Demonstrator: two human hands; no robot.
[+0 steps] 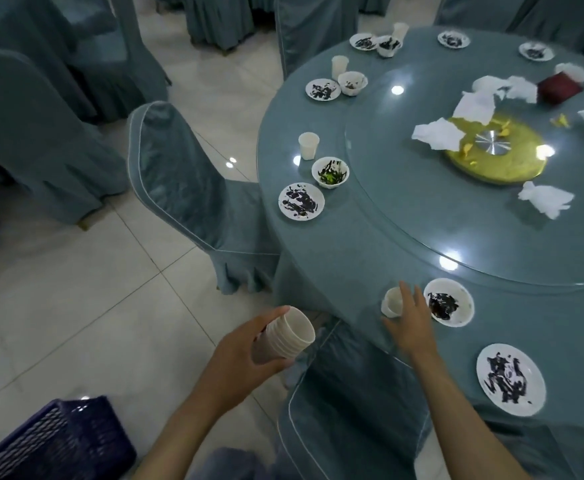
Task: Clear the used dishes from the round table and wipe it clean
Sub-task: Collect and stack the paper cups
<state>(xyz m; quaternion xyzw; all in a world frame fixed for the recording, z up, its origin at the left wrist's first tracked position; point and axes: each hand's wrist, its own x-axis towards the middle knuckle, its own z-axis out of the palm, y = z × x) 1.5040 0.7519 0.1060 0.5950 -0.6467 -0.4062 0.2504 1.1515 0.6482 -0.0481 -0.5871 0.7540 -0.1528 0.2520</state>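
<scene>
The round table [359, 258] wears a teal cloth and carries a glass turntable [422, 216]. My left hand [245, 355] grips a stack of white paper cups [288, 336] off the table's edge, over the floor. My right hand [410, 322] reaches with spread fingers to a single white cup [391, 302] near the table's edge and touches it. Beside that cup sits a soiled bowl [449, 302], and a dirty plate [510, 379] lies further right. More dirty plates, bowls and cups ring the far rim.
Crumpled napkins [437, 134], a dark red box [560, 87] and a gold centre disc [498, 157] lie on the turntable. Covered chairs [193, 188] stand close to the table. A blue plastic crate [54, 441] sits on the tiled floor at lower left.
</scene>
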